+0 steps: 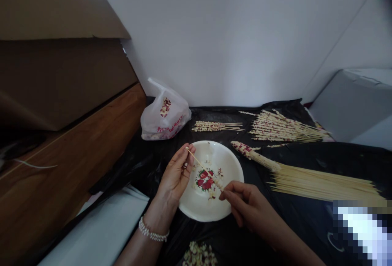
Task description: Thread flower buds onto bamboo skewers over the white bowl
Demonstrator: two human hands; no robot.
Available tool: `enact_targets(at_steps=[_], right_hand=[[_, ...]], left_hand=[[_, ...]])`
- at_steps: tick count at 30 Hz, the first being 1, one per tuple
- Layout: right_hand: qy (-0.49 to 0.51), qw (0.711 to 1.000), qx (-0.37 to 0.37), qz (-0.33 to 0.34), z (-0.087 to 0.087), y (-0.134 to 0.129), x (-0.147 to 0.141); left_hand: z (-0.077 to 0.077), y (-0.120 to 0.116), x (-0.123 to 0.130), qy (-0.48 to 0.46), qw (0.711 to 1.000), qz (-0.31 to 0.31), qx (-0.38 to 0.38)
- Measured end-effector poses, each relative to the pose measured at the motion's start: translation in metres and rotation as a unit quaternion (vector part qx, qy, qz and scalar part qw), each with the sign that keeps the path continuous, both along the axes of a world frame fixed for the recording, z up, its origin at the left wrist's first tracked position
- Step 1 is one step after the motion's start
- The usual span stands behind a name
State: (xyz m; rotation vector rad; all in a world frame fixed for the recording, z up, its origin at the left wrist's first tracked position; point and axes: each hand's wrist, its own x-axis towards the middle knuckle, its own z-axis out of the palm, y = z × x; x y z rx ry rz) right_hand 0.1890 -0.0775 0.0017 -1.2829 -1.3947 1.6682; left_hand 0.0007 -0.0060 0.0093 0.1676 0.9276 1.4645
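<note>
A white bowl (196,213) with red flowers painted inside holds scattered kernels. Over its left rim is my left hand (177,172), palm up, its fingertips closed on a pale kernel at the tip of a thin wooden skewer (199,163); more kernels lie against its fingers. My right hand (241,200), over the bowl's right rim, pinches the skewer's other end, where a row of kernels is threaded. A corn cob (260,159), partly stripped, lies right of the bowl. Below the bowl is a pile of kernels (199,254).
A plastic bag (167,119) stands behind the bowl. Threaded skewers lie in a small bunch (214,126) and a larger bunch (275,126). Bare skewers (324,182) spread at right on black sheeting. A cardboard box (61,78) stands left.
</note>
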Motion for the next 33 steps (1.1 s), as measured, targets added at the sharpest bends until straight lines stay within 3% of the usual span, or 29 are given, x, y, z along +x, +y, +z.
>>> enact_targets(at_steps=[33], right_hand=[[-0.008,1.0,-0.023,0.001,-0.0003,0.0003,-0.0022]], left_hand=[[-0.0064,-0.0001,0.0053,0.027,0.999,0.028,0.019]])
